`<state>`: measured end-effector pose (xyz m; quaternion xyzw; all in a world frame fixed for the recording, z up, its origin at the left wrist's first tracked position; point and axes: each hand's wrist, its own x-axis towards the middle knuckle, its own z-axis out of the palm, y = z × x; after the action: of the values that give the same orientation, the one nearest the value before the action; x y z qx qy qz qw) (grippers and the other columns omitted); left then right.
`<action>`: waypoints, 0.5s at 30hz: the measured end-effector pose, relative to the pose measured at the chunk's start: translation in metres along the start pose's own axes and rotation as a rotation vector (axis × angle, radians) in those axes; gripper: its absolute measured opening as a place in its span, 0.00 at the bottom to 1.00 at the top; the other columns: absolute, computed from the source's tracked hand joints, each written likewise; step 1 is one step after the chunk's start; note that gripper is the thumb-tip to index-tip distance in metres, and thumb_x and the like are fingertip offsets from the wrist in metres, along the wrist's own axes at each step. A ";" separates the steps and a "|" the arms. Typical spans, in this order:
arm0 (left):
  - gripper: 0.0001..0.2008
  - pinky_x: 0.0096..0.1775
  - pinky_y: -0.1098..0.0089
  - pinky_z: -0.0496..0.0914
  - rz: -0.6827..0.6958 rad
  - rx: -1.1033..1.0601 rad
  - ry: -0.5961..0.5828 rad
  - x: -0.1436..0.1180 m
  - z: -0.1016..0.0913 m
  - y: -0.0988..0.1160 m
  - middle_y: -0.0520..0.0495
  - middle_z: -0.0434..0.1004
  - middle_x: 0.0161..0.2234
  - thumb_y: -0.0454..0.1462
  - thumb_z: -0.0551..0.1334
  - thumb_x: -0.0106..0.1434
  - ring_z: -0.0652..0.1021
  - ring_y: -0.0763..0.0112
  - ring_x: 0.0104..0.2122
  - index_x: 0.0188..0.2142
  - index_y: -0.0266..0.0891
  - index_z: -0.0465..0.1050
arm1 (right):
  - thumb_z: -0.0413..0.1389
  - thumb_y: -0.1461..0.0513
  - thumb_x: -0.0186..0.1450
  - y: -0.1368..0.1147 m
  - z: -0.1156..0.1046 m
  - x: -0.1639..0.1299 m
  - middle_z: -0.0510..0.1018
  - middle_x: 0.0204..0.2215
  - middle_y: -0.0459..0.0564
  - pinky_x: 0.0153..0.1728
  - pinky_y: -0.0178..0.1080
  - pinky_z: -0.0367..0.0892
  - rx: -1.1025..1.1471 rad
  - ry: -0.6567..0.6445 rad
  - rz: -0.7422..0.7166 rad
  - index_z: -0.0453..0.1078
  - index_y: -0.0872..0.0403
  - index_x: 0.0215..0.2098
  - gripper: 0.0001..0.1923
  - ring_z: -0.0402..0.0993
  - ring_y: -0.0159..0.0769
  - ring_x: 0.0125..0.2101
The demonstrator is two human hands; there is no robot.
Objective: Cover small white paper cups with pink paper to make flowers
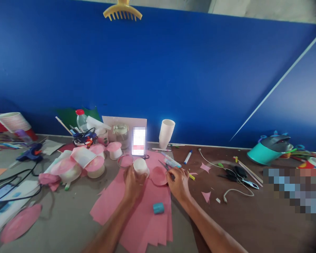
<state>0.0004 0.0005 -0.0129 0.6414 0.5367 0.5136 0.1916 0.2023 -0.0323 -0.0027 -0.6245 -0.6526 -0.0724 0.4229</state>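
My left hand [133, 182] is wrapped round the side of a white paper cup [140, 165]. The cup stands over pink paper sheets [144, 218], which lie fanned out between my arms. With its fingers pinched together, my right hand [178, 181] is at the right edge of a pink paper circle [159, 176]; its fingertips are partly hidden. A thin dark pointed tool [162, 164], perhaps scissors, runs up-left from those fingers. A small blue cylinder [158, 208] lies on the sheets below. Behind the cup, a lit phone [139, 141] leans upright.
Pink-topped white cups [94, 165] crowd the left, near a blue glue gun [33, 153] and black cables. A white cup stack [166, 133] stands by the blue wall. Rightward are a marker [188, 157], paper scraps, a white cable [237, 191] and a teal container [263, 153].
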 end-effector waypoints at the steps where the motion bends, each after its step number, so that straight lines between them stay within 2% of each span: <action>1: 0.18 0.43 0.47 0.73 -0.017 0.013 0.003 -0.001 0.000 0.004 0.37 0.78 0.41 0.41 0.64 0.58 0.76 0.44 0.46 0.47 0.41 0.72 | 0.53 0.63 0.67 0.001 -0.002 0.002 0.78 0.26 0.48 0.39 0.44 0.55 0.002 0.027 0.007 0.70 0.51 0.24 0.13 0.70 0.42 0.32; 4: 0.19 0.46 0.46 0.72 -0.001 0.022 -0.048 -0.005 -0.001 0.014 0.38 0.78 0.42 0.42 0.65 0.57 0.74 0.44 0.48 0.48 0.40 0.72 | 0.52 0.62 0.68 0.005 -0.010 0.010 0.78 0.28 0.49 0.40 0.43 0.56 -0.004 0.115 0.029 0.71 0.51 0.27 0.12 0.71 0.41 0.33; 8: 0.21 0.47 0.49 0.72 0.130 0.001 -0.174 -0.013 0.002 0.021 0.39 0.78 0.43 0.42 0.66 0.56 0.75 0.49 0.46 0.49 0.42 0.73 | 0.51 0.62 0.69 0.006 -0.020 0.017 0.76 0.30 0.48 0.41 0.42 0.58 -0.014 0.226 0.025 0.70 0.52 0.29 0.11 0.70 0.39 0.34; 11: 0.22 0.48 0.48 0.71 0.225 0.018 -0.267 -0.018 0.006 0.023 0.41 0.78 0.42 0.42 0.67 0.53 0.75 0.49 0.44 0.49 0.42 0.73 | 0.52 0.63 0.69 0.000 -0.024 0.019 0.76 0.32 0.49 0.42 0.43 0.60 -0.001 0.289 -0.031 0.70 0.51 0.30 0.10 0.71 0.39 0.35; 15: 0.22 0.48 0.46 0.70 0.240 0.052 -0.293 -0.020 0.009 0.021 0.40 0.78 0.41 0.42 0.68 0.53 0.75 0.48 0.43 0.48 0.43 0.73 | 0.54 0.65 0.68 -0.010 -0.029 0.016 0.76 0.36 0.51 0.46 0.47 0.62 0.011 0.297 -0.163 0.71 0.50 0.32 0.08 0.71 0.40 0.38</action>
<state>0.0207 -0.0214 -0.0088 0.7734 0.4360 0.4197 0.1885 0.2093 -0.0406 0.0305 -0.5496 -0.6318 -0.1944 0.5108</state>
